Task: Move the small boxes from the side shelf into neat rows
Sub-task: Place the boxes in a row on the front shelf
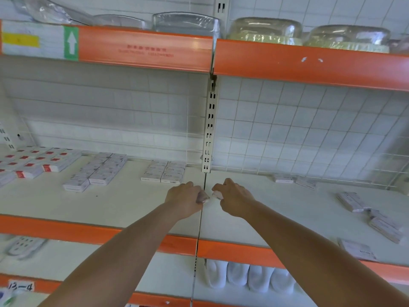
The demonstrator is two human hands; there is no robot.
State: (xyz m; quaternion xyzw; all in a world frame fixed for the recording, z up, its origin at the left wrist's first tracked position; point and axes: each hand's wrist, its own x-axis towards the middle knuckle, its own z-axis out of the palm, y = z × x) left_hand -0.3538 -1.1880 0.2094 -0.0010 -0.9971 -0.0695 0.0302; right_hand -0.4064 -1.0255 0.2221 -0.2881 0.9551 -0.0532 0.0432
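Both hands meet at the seam between two white shelf boards. My left hand [184, 199] grips a small pale box [204, 199], and my right hand [234, 197] grips another small box [218, 195]; the two boxes nearly touch. Just behind my left hand, a neat block of small white boxes [163, 171] stands in rows on the left shelf [124, 202]. Loose small boxes [352, 201] lie scattered on the right shelf [276, 213], with more boxes [386, 227] near its right end.
Further rows of grey-white boxes [97, 173] and red-labelled boxes [37, 161] fill the left shelf's far left. An orange-edged shelf [309, 65] with wrapped goods hangs overhead. A slotted upright [210, 127] divides the bays. White items [247, 278] sit on the shelf below.
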